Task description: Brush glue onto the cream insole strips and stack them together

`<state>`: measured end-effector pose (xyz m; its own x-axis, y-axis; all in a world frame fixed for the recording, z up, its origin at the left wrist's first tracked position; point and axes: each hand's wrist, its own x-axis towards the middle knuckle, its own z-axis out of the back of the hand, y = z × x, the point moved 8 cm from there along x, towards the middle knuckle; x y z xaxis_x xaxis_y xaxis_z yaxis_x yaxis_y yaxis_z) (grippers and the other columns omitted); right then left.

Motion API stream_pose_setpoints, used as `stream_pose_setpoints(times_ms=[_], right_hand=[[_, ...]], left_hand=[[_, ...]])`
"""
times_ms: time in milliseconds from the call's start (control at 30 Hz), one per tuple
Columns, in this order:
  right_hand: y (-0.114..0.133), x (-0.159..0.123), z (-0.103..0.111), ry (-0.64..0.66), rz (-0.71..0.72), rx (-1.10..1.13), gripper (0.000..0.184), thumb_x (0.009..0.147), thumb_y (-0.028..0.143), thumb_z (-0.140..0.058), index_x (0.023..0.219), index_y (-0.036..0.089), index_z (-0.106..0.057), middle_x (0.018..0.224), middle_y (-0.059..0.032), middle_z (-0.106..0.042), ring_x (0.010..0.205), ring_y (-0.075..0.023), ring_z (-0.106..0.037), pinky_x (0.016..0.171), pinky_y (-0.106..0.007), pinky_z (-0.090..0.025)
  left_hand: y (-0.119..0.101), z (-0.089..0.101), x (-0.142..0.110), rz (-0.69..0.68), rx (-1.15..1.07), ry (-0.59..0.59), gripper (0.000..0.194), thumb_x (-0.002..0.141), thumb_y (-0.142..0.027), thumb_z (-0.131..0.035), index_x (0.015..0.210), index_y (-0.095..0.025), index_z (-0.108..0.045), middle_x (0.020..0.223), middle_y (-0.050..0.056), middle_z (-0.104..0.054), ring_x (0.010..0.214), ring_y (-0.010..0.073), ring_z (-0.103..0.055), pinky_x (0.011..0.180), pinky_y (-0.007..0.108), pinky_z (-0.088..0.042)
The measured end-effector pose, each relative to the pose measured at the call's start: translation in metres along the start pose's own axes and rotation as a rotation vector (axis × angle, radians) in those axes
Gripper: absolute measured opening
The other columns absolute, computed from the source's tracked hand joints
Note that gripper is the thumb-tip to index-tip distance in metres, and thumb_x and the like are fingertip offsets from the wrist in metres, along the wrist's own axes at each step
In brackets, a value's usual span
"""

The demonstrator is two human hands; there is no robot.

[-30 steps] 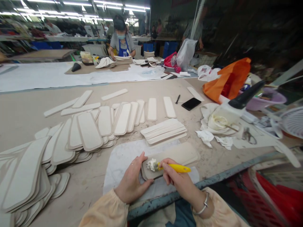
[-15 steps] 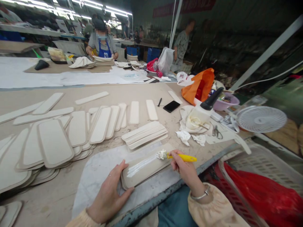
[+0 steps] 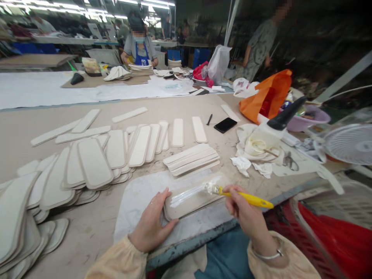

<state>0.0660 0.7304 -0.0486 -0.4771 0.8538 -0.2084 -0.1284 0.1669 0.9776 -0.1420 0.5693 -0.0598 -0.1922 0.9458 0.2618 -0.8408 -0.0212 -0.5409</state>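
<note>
Yellow plastic, smooth and tapering to a rounded end, forms the handle of the brush (image 3: 255, 199) in the right hand (image 3: 247, 211); thumb and fingers pinch it close to the bristles, and the rest of the handle sticks out past the knuckles toward the right. The bristle head, clotted with thick white paste, touches the top of a low stack of flat panels (image 3: 181, 211), ahead of the right fingertips and to their left. Those panels are matt beige, long and round-cornered, and a glossy wet streak (image 3: 186, 195) runs lengthwise over the uppermost one, from near its left end to the bristles. The left hand (image 3: 152, 223) lies at that left end with thumb and fingers spread apart, the fingertips at the far corner and the thumb along the near edge, so the stack's end sits between them. Beneath is a thin, slightly wrinkled white sheet (image 3: 128, 205) on the scuffed tan tabletop (image 3: 87, 240). Just beyond the stack lies a bundle of slim off-white pieces (image 3: 192, 159), their edges layered like pages, and to the left spreads a fan of pale panels (image 3: 94, 162) with darker beige borders, overlapping in a curve.
</note>
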Motion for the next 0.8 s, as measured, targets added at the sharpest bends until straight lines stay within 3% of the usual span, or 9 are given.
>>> stream_pose_setpoints(times_ms=[100, 167, 367, 567, 800], right_hand=[[-0.005, -0.019, -0.047, 0.241, -0.066, 0.05, 0.037, 0.091, 0.054, -0.044, 0.094, 0.019, -0.054, 0.048, 0.0069, -0.043, 0.043, -0.0081, -0.032, 0.044, -0.022, -0.025], [-0.006, -0.026, -0.07, 0.334, -0.091, 0.047, 0.037, 0.092, 0.054, -0.043, 0.094, 0.019, -0.054, 0.048, 0.0073, -0.043, 0.044, -0.0076, -0.032, 0.045, -0.021, -0.025], [-0.011, -0.025, -0.099, 0.448, -0.094, -0.022, 0.034, 0.094, 0.051, -0.043, 0.09, 0.019, -0.054, 0.048, 0.0078, -0.044, 0.047, -0.0077, -0.035, 0.049, -0.022, -0.028], [-0.017, -0.017, -0.089, 0.418, -0.098, -0.096, 0.031, 0.094, 0.047, -0.042, 0.087, 0.019, -0.054, 0.048, 0.0084, -0.043, 0.048, -0.0081, -0.038, 0.052, -0.022, -0.03], [-0.008, -0.001, -0.035, 0.222, -0.075, -0.2, 0.03, 0.092, 0.046, -0.044, 0.082, 0.02, -0.053, 0.045, 0.0084, -0.042, 0.046, -0.0095, -0.037, 0.051, -0.023, -0.031]], left_hand=[[0.0, -0.001, 0.0, 0.022, -0.007, 0.021, 0.079, 0.08, -0.031, -0.063, 0.145, -0.017, -0.019, 0.137, 0.015, -0.048, 0.128, 0.0283, -0.045, 0.108, 0.049, -0.04], [0.0, -0.001, -0.001, 0.027, -0.01, 0.024, 0.08, 0.079, -0.031, -0.064, 0.145, -0.017, -0.019, 0.138, 0.015, -0.047, 0.128, 0.0284, -0.045, 0.107, 0.049, -0.04], [0.0, -0.002, -0.002, 0.008, -0.045, 0.014, 0.086, 0.078, -0.029, -0.065, 0.147, -0.018, -0.014, 0.134, 0.014, -0.051, 0.126, 0.0282, -0.047, 0.107, 0.049, -0.04], [0.0, -0.002, -0.001, 0.011, -0.017, 0.011, 0.083, 0.079, -0.03, -0.063, 0.147, -0.02, -0.015, 0.134, 0.012, -0.051, 0.126, 0.0283, -0.046, 0.106, 0.049, -0.041], [-0.003, 0.0, 0.002, -0.017, 0.044, 0.008, 0.078, 0.08, -0.031, -0.062, 0.145, -0.018, -0.021, 0.137, 0.014, -0.049, 0.126, 0.0292, -0.047, 0.106, 0.049, -0.042]])
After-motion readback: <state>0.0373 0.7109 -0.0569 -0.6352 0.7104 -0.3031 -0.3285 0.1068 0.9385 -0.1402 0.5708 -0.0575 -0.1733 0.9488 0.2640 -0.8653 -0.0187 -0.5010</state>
